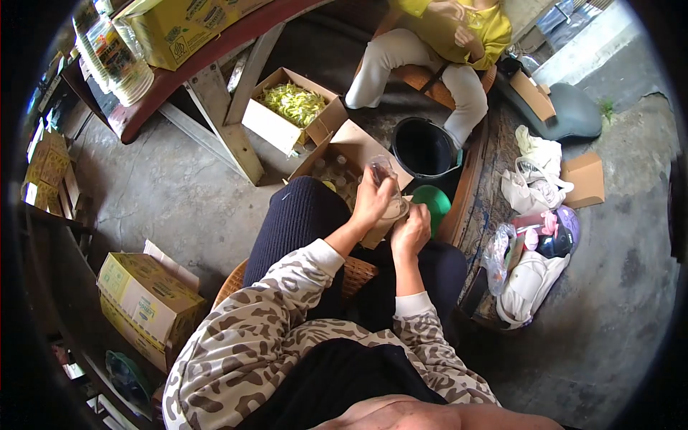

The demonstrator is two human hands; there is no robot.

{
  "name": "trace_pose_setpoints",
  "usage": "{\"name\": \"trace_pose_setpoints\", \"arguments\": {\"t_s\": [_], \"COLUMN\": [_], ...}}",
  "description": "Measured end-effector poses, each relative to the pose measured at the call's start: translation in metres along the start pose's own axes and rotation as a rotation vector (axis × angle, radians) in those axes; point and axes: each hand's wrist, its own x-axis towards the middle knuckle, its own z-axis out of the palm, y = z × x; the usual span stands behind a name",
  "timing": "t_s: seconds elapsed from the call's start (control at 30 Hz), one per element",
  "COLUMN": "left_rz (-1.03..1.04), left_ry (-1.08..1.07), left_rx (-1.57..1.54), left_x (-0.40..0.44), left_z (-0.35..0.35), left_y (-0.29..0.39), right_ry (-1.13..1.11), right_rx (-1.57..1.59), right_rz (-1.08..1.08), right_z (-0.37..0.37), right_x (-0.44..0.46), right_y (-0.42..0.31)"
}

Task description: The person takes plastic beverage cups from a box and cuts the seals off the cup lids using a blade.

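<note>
My left hand [374, 192] is wrapped round a clear plastic cup [382, 168], held above my lap. Close beside it on the right, my right hand [411, 231] has its fingers closed near the cup's lower end; what they pinch is too small to make out. Beyond my left hand stands an open cardboard box [356, 142] with several clear cups or bottles [337, 168] inside. A green bowl [432, 206] lies just past my right hand, partly hidden by it.
A black bucket [423, 147] stands ahead, near a seated person in yellow [459, 36]. A box of yellow-green strips [290, 104] is by the table leg [226, 132]. Bags [534, 287] lie at right, a yellow carton [147, 308] at left.
</note>
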Motion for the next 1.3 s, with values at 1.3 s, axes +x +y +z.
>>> {"name": "trace_pose_setpoints", "arguments": {"t_s": [1.3], "left_rz": [0.226], "left_ry": [-0.44], "left_rx": [0.456], "left_x": [-0.012], "left_z": [-0.023], "left_y": [0.055], "right_ry": [-0.18], "right_rx": [1.016], "right_rz": [0.363], "right_z": [-0.022], "right_x": [0.015], "right_y": [0.037]}}
